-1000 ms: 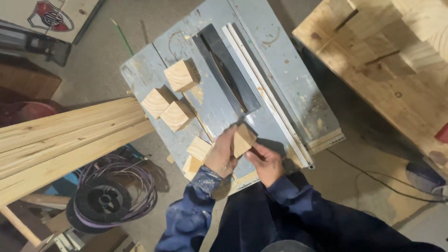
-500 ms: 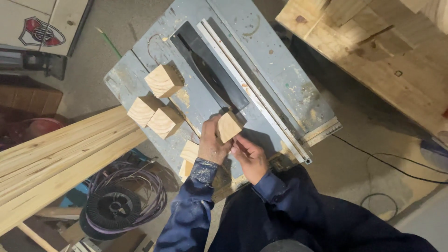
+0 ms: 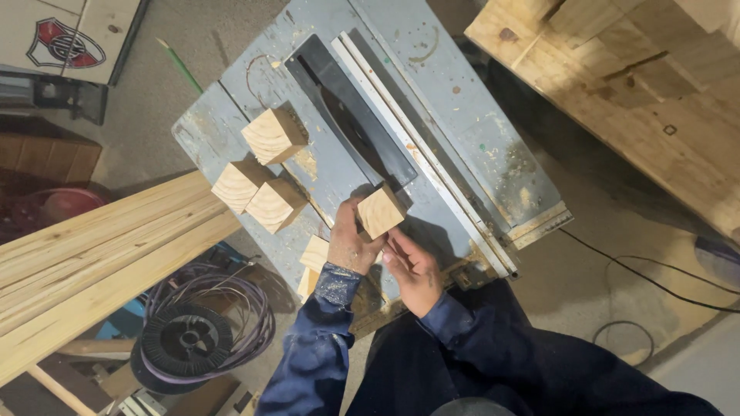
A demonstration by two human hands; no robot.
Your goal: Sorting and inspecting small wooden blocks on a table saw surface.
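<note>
I look down on a grey table saw (image 3: 462,131) with a dark blade insert. My left hand (image 3: 348,240) grips a small square wooden block (image 3: 381,212) just above the saw top, near the front end of the insert. My right hand (image 3: 412,266) is beside it, its fingers touching the block's lower edge. Three similar wooden blocks (image 3: 274,135) (image 3: 237,182) (image 3: 276,204) sit on the left part of the saw top. Two more pale blocks (image 3: 314,254) lie at the saw's front edge, partly hidden by my left wrist.
Long pale planks (image 3: 92,254) lie across the left. A spool of cable (image 3: 185,339) and coiled wires sit on the floor below them. A wooden pallet (image 3: 640,85) fills the upper right. A black cord (image 3: 647,277) runs over the floor at right.
The view has shifted slightly. Both hands have stayed on the block, which now sits a little closer to the blade insert.
</note>
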